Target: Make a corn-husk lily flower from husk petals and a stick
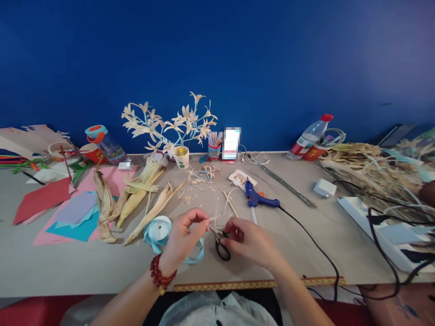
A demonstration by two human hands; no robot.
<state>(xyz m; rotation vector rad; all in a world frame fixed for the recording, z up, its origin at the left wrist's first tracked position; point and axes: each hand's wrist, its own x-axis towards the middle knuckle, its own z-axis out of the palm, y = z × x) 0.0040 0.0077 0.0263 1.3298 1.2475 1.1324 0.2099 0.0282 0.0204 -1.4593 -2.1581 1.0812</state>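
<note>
My left hand (185,233), with a red bead bracelet at the wrist, pinches a thin strip of dried corn husk (215,222) over the table's front middle. My right hand (249,240) is closed on black-handled scissors (221,246), whose blades point toward the husk strip. A roll of light blue ribbon (158,230) lies just left of my left hand, its loose end trailing under that hand.
Dried corn husks (136,201) and coloured paper sheets (73,213) lie at left. A blue glue gun (260,199) with a black cord rests right of centre. A husk-flower bouquet in a cup (181,156), a plastic bottle (311,133), a white charger (324,188) and a husk pile (370,170) stand behind.
</note>
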